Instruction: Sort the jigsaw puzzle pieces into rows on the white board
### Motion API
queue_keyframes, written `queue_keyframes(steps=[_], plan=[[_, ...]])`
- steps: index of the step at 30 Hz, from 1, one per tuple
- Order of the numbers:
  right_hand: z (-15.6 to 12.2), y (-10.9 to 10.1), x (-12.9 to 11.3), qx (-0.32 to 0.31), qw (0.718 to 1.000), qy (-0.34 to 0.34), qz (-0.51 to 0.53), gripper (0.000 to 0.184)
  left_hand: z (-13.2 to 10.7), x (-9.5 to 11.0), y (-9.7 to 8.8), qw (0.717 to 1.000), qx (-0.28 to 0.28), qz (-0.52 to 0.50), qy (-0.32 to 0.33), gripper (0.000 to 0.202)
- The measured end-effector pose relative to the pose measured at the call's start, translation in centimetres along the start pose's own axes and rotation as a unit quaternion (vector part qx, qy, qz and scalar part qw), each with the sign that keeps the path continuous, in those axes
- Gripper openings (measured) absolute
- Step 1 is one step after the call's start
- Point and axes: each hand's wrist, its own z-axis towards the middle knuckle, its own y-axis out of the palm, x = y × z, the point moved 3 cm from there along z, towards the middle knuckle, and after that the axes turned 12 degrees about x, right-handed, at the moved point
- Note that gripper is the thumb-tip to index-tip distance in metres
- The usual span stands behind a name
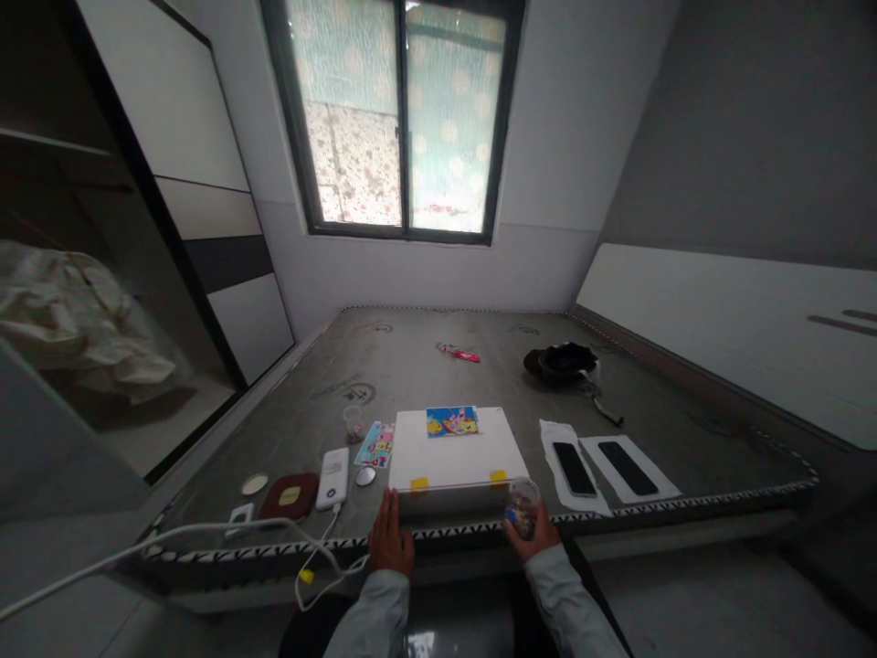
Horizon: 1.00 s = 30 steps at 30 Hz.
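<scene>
My right hand (538, 537) is closed round a small clear jar (522, 508) with many small bits inside, near the bed's front edge. My left hand (390, 539) rests at the near left corner of a white board (445, 461), its fingers stretched out and holding nothing. On the board's far part lies a colourful cartoon card (452, 422). Two yellow tabs (498, 477) are stuck along its near edge. Another cartoon card (375, 444) lies left of the board, next to a second clear jar (353, 426) with small contents. A round silvery lid (365, 476) sits close by.
Left are a white power bank (332, 479) with a cable (206, 527), a brown case (289, 496) and a pale round lid (254, 483). Two phones (574, 469) lie on white sheets at right. Farther back are a black cap (563, 363) and a red item (460, 354).
</scene>
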Motion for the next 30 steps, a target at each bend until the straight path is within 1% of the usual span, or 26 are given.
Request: queue_keyframes(steps=[3,5,7,9,13,15,17,23,30], plan=[[2.0,0.2,-2.1,0.015,0.999,-0.032,0.009,0.066,0.1,0.1,-0.2,1.0,0.001,-0.006,0.004,0.09],[3.7,0.4,-3.8,0.001,0.998,-0.055,0.002,0.063,0.1,0.2,-0.4,1.0,0.004,-0.01,0.005,0.091],[5.6,0.7,-5.4,-0.044,0.996,-0.07,-0.021,0.063,0.2,0.3,-0.6,1.0,0.005,-0.01,0.004,0.091],[7.3,1.2,-6.8,-0.111,0.986,-0.093,-0.084,0.065,0.2,0.3,-0.7,1.0,0.002,-0.01,0.002,0.092],[9.9,2.1,-8.9,-0.148,0.968,-0.115,-0.168,0.064,0.2,0.3,-0.9,1.0,-0.004,-0.011,0.0,0.093],[10.7,2.7,-9.6,-0.171,0.951,-0.126,-0.225,0.07,0.2,0.2,-0.9,1.0,-0.004,-0.005,-0.005,0.093],[11.4,3.2,-10.0,-0.189,0.938,-0.134,-0.258,0.073,0.1,0.2,-0.9,1.0,-0.004,-0.002,-0.007,0.094],[12.8,4.4,-10.6,-0.217,0.911,-0.159,-0.313,0.073,0.1,0.0,-0.8,1.0,0.001,-0.009,-0.007,0.094],[13.1,5.2,-10.6,-0.251,0.88,-0.184,-0.359,0.074,0.0,-0.1,-0.6,1.0,0.003,-0.014,-0.015,0.093]])
